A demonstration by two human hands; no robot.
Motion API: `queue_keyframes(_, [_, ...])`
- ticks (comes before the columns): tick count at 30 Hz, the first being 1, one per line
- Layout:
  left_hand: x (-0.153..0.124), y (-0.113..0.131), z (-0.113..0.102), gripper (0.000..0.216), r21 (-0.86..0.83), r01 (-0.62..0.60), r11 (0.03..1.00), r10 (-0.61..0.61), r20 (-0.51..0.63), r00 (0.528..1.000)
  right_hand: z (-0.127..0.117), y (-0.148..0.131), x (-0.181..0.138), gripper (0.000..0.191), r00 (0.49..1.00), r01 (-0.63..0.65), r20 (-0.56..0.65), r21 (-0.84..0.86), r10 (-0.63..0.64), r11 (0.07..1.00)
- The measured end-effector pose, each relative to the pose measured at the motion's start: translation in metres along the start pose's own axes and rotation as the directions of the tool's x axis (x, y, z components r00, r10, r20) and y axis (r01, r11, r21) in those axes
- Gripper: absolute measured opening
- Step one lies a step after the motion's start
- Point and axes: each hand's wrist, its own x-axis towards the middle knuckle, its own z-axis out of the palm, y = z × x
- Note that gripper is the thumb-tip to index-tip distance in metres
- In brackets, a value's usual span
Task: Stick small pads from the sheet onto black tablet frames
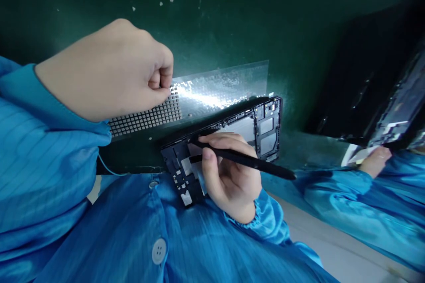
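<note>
My left hand point(109, 68) is closed in a pinch over a clear sheet point(212, 88) carrying a grid of small square pads point(149, 117); its fingertips meet at the grid's upper edge. What they pinch is too small to see. My right hand point(229, 172) is wrapped round a black phone frame point(262, 124), held tilted over the table's front edge, and also holds a black stylus-like tool point(259, 163) that points right. Both arms are in blue sleeves.
A dark green table mat point(232, 22) with a few white scraps lies under the sheet. At right, another person's hand point(375, 161) in a blue sleeve holds a similar frame point(398, 106) beside a dark tray point(358, 84).
</note>
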Motion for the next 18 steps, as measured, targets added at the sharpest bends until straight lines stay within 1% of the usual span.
queue_keyframes(2, [0.000, 0.001, -0.001, 0.022, -0.001, -0.006, 1.000, 0.006, 0.010, 1.000, -0.012, -0.007, 0.016, 0.039, 0.993, 0.002, 0.118, -0.045, 0.004, 0.999])
queue_keyframes(3, [0.000, 0.002, -0.001, 0.023, -0.003, 0.005, 1.000, -0.004, 0.024, 1.000, -0.018, -0.009, 0.029, 0.036, 0.985, 0.006, 0.171, -0.057, 0.004, 0.998])
queue_keyframes(5, [0.000, 0.004, -0.003, 0.031, -0.016, 0.041, 0.999, -0.040, 0.063, 0.997, -0.023, -0.007, 0.064, 0.025, 0.963, 0.035, 0.269, -0.058, -0.018, 0.998])
queue_keyframes(6, [0.001, 0.005, -0.004, 0.037, -0.026, 0.059, 0.998, -0.057, 0.077, 0.995, -0.023, -0.003, 0.084, 0.019, 0.945, 0.062, 0.325, -0.044, -0.044, 0.997])
queue_keyframes(8, [0.001, 0.006, -0.005, 0.044, -0.044, 0.071, 0.997, -0.067, 0.071, 0.995, -0.018, 0.009, 0.120, 0.007, 0.898, 0.103, 0.429, 0.019, -0.101, 0.995])
queue_keyframes(10, [0.000, 0.005, -0.005, 0.044, -0.034, 0.050, 0.998, -0.049, 0.041, 0.998, -0.010, 0.023, 0.146, 0.014, 0.856, 0.105, 0.500, 0.077, -0.130, 0.991])
queue_keyframes(13, [0.000, 0.004, -0.004, 0.041, 0.011, 0.049, 0.999, -0.049, 0.046, 0.998, -0.003, 0.037, 0.158, 0.025, 0.826, 0.072, 0.551, 0.100, -0.115, 0.992])
queue_keyframes(18, [-0.001, 0.002, -0.004, 0.046, 0.036, 0.049, 0.998, -0.051, 0.050, 0.997, -0.008, 0.039, 0.153, 0.019, 0.811, 0.057, 0.573, 0.125, -0.119, 0.991])
